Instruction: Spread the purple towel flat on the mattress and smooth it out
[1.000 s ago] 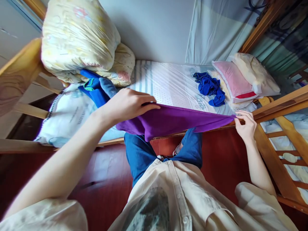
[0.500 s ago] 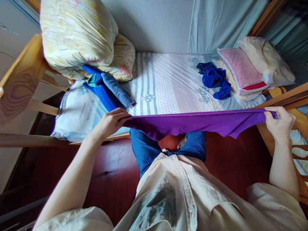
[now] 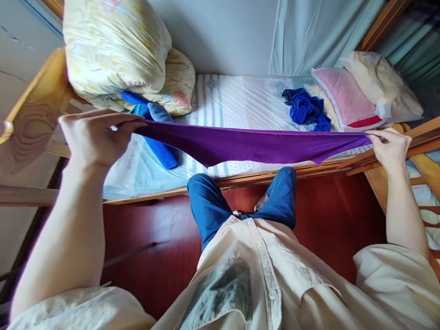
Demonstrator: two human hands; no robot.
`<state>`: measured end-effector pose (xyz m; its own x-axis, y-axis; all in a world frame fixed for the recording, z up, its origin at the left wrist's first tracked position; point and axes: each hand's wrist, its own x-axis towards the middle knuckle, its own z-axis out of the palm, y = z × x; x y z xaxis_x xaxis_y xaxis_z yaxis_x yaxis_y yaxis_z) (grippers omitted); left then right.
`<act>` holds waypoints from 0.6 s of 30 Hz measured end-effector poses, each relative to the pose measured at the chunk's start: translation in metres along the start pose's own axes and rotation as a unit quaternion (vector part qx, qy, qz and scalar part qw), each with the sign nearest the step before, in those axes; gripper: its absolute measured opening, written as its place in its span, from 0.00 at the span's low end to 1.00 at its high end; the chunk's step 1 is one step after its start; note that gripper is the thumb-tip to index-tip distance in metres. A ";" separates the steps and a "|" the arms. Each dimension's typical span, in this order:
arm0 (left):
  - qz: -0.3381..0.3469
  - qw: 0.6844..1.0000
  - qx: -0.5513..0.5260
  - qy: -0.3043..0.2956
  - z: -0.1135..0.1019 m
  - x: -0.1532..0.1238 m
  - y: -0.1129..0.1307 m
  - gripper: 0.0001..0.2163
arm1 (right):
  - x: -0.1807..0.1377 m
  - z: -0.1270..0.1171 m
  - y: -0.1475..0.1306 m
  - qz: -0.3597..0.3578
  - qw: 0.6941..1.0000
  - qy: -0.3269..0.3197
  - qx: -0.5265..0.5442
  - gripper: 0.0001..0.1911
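Observation:
A purple piece of cloth (image 3: 237,144) is stretched sideways in front of me, its top edge nearly straight and its lower edge hanging loose. My left hand (image 3: 99,133) pinches one end of it between thumb and fingers. At the other end my right hand (image 3: 390,144) grips the corner. Behind the cloth is the bed (image 3: 237,103) with its striped, dotted sheet. Partly covered by the left hand and the cloth, rolled blue clothes (image 3: 161,149) lie on the bed's left part. A crumpled dark-blue garment (image 3: 305,107) rests toward the right.
A folded, pale yellow quilt (image 3: 117,50) is piled at the bed's left end. Pink bedding in a clear bag (image 3: 347,96) sits at the right end. Wooden bed posts (image 3: 37,96) stand at the left, and a light curtain (image 3: 319,36) hangs behind.
Both hands have risen and moved forward, the left one further and outward to the left. The purple cloth has risen with them and now hangs in front of the bed.

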<state>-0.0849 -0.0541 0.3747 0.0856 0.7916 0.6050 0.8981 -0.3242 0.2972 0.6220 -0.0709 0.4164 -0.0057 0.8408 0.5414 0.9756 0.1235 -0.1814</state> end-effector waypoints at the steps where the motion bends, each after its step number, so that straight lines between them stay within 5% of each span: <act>1: -0.013 1.000 0.004 -0.005 -0.006 -0.002 0.003 0.17 | -0.001 0.001 0.001 0.012 1.000 -0.016 -0.007 0.06; 10: -0.196 0.974 -0.024 -0.111 -0.035 -0.012 0.036 0.32 | -0.007 -0.007 -0.003 0.175 0.972 -0.152 0.027 0.05; 18: -0.208 0.965 -0.026 -0.155 -0.004 0.007 0.013 0.28 | 0.021 0.019 -0.004 0.262 0.933 -0.199 0.146 0.06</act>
<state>-0.0747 -0.0550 0.3855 -0.1461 0.9732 0.1774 0.8604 0.0365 0.5083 0.6138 -0.0435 0.4130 0.3180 0.9478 -0.0223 0.7657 -0.2706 -0.5835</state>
